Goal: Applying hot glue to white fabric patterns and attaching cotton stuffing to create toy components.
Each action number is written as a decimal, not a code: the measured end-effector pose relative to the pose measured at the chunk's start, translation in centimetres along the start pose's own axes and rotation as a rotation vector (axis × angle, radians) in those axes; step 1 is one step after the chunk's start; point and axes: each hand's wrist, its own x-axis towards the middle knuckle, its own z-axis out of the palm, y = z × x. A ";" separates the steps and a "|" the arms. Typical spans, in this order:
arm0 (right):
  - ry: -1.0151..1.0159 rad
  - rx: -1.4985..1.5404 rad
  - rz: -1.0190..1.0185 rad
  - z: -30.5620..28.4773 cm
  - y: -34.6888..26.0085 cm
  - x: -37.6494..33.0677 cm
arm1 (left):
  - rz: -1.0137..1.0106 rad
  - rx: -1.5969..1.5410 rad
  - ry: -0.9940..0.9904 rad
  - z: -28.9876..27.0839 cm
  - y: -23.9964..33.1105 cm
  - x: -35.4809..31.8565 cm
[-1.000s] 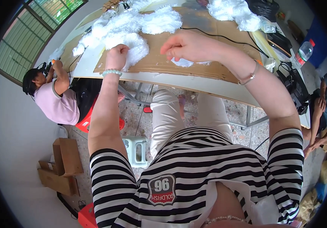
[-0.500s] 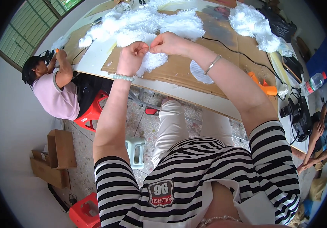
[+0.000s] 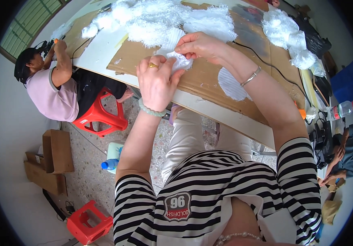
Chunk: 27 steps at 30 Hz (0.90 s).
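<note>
We find white cloth [image 3: 181, 62] at our left hand's [image 3: 156, 82] two o'clock, our right hand's [image 3: 204, 46] eight; right fingers [image 3: 186, 48] pinch it, left grip unclear.

The patch [image 3: 180, 62] looks like thin, crumpled cloth, the piles [image 3: 149, 24] like shaggy, rough-fibred fabric; the disc [image 3: 230, 84] is finely ribbed. Matt, scuffed cardboard [image 3: 209, 88] covers part of a smooth tabletop [image 3: 106, 45]. The bangle [image 3: 251, 78] is shiny metal, the ring [image 3: 153, 65] glossy gold-toned metal, the beads [image 3: 152, 112] smooth. The stool [image 3: 77, 224] and bag [image 3: 318, 41] are glossy plastic, the bottle [image 3: 342, 110] clear plastic.
</note>
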 end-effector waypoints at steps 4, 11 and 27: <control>0.026 -0.005 0.000 0.0 -0.4 0.1 | -0.027 0.048 -0.037 1.0 -0.3 -0.7; 0.241 0.025 -0.059 -0.9 -0.6 0.3 | 0.026 0.124 -0.087 0.4 0.7 -0.6; 0.647 0.710 -0.153 -11.2 -3.9 5.9 | 0.112 0.019 -0.298 3.0 0.0 -0.3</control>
